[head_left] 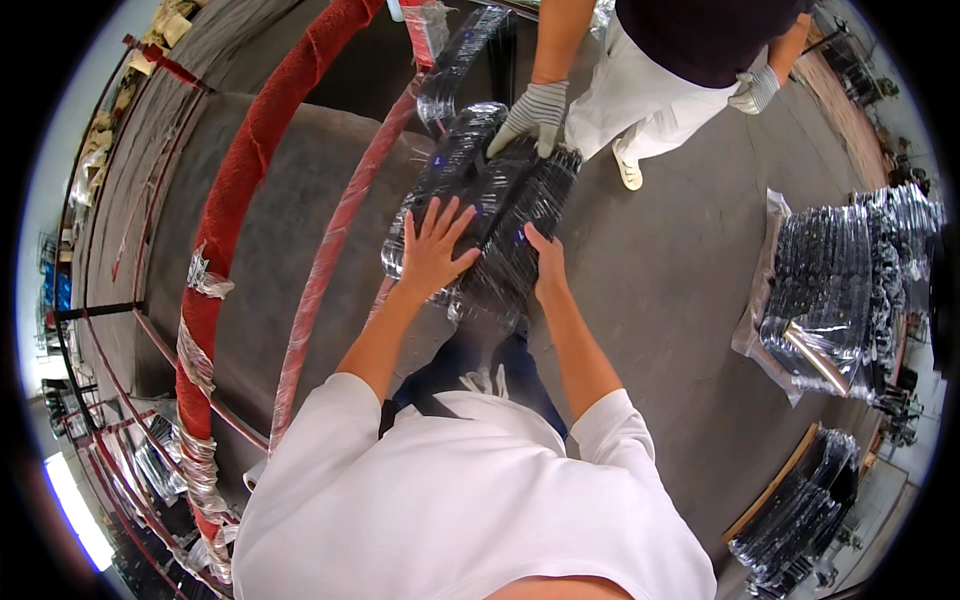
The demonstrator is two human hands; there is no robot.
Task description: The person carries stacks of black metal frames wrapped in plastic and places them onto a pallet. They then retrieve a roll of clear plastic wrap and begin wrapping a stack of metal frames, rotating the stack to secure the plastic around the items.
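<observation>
In front of me are black parts wrapped in shiny clear film, two long pieces side by side forming a film-wrapped black bundle (520, 220). My left hand (437, 250) lies on its near left part, fingers spread flat. At the right edge, my right hand (546, 260) grips the bundle, thumb on top and the other fingers mostly hidden at the side. A co-worker's gloved hand (535, 115) in a striped grey glove presses on the far end. Small blue marks show on the film.
A thick red wrapped post (225, 220) and a thinner film-wrapped pink bar (335, 235) rise on the left. The co-worker in white trousers (650, 95) stands at far right. Stacks of film-wrapped black parts (820, 285) stand on the right, with another wrapped stack (800, 505) nearer.
</observation>
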